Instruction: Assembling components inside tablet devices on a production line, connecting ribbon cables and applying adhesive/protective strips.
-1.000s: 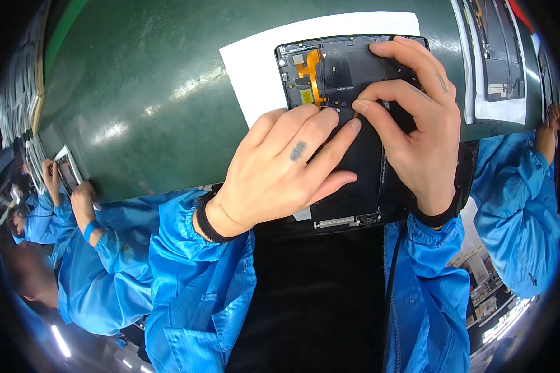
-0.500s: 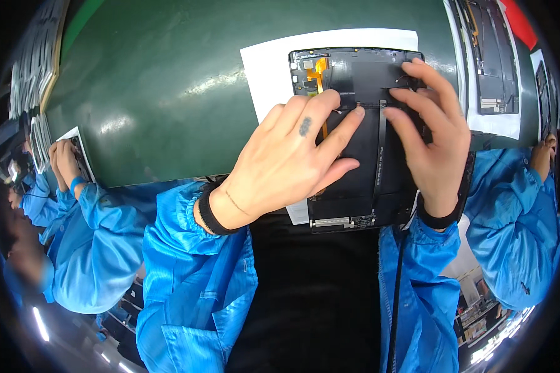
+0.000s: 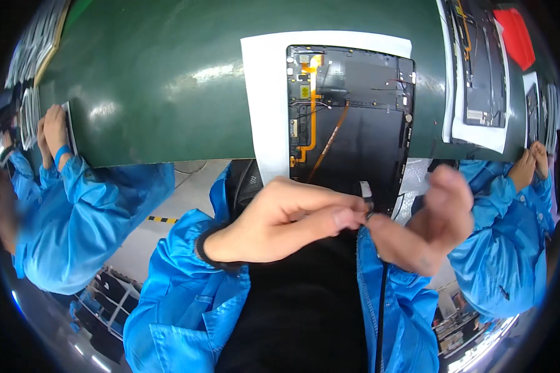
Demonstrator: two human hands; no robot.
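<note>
Nearest: left hand (image 3: 280, 217) and right hand (image 3: 426, 227) meet fingertip to fingertip, both pinched on a tiny dark bit (image 3: 368, 214) w/ a white tab, held above the near edge of opened tablet (image 3: 348, 124). Tablet lies just beyond on white sheet (image 3: 264, 93), long axis running away; left hand slightly nearer. Farther right, another opened device (image 3: 479, 62).

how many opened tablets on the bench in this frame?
2 clearly. One opened tablet lies on white paper just beyond the left hand and right hand. A second lies at upper right. More may sit at the blurred right rim.
</note>
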